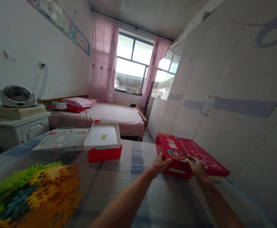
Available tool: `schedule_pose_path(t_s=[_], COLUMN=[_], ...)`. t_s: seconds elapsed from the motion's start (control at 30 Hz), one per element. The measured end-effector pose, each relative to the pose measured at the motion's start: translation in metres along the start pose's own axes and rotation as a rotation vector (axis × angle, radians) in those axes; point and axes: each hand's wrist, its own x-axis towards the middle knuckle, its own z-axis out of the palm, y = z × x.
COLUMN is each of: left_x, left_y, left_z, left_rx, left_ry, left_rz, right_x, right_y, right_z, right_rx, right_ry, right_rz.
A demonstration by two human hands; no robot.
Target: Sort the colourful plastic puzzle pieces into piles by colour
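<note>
From my fingers outward, the printed red box [173, 145] lay directly between them, bracketed at its near end: my left hand [159, 166] had its thumb and fingers spread around the near left corner, and my right hand [197, 167] grasped the near right corner. Both had hold of it, though I couldn't tell how hard they pressed. The box sat toward the right of the cloth-covered table [105, 180], its long axis running away from me and slanting left at the far end, so neither hand was clearly nearer. Just beside it on the right lay the flat red box [207, 158], close past my right fingers, whereas the white tray [110, 129] on the red base [105, 155] stood well apart to the left, with the orange pieces [57, 190] at near left.
</note>
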Motion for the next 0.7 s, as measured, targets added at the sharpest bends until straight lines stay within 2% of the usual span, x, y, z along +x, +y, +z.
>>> schedule_pose_path(t_s=[0.13,0.27,0.37,0.47,0.57,0.7], left_x=[-0.006,-0.032,-0.061,-0.085,-0.094,-0.093], left_y=[-0.003,-0.002,0.001,0.005,0.008,0.011], left_z=[-0.006,-0.023,-0.032,-0.035,-0.038,-0.041], left_rx=[0.136,0.292,0.528,0.754,0.764,0.746], left_ry=[0.048,0.158,0.247,0.217,0.204,0.211], left_rz=[0.021,0.008,-0.004,0.014,0.000,-0.019], right_x=[-0.015,-0.042,-0.071,-0.091,-0.091,-0.077], right_y=[-0.001,-0.004,-0.009,-0.014,-0.020,-0.021], right_z=[0.010,0.007,-0.004,-0.018,-0.027,-0.030], right_rx=[0.161,0.260,0.353,0.440,0.448,0.343], right_ry=[0.019,-0.010,-0.144,-0.283,-0.375,-0.464], right_rz=[0.011,0.013,0.061,0.210,0.282,0.145])
